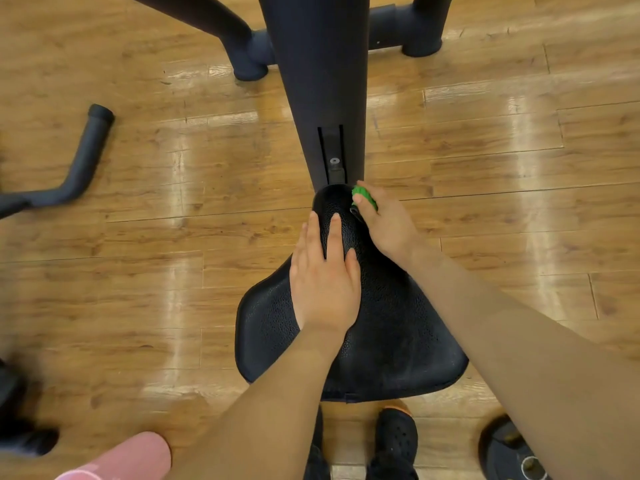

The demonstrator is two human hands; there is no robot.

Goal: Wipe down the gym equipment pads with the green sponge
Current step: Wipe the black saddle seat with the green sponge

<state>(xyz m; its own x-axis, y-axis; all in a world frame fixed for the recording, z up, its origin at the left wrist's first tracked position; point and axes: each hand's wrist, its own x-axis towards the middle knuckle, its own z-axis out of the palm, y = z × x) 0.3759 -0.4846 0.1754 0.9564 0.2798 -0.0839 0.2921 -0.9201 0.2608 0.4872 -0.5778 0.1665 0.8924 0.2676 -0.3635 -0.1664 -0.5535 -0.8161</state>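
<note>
Glossy wood-plank floor (pixel 145 244) all round, with streaks of light reflected on it. Nearest the camera, a pink sleeve (pixel 131 455) is seen at the bottom left, and a black perforated clog (pixel 396 434) is planted just behind the seat's rear edge. A dark weight plate (pixel 509 452) is lying on the floor at the bottom right.

The seat pad (pixel 398 341) is black, pebbly-textured vinyl, wide and rounded at the rear edge and narrowed to a nose at the front. The left hand (pixel 323 285) is laid flat on the left side of the nose, fingers straight and spread, nothing gripped. The right hand (pixel 386 223) is curled round the green sponge (pixel 363 195), which is pressed against the right edge of the nose, right at its tip.

Past the nose, a dark matte column (pixel 322 81) with a slotted track and bolt is seen, joined to tubular feet further back. A bent black handle (pixel 79 164) is sticking out at the left, well apart from the seat. Plenty of bare floor is left on both sides.
</note>
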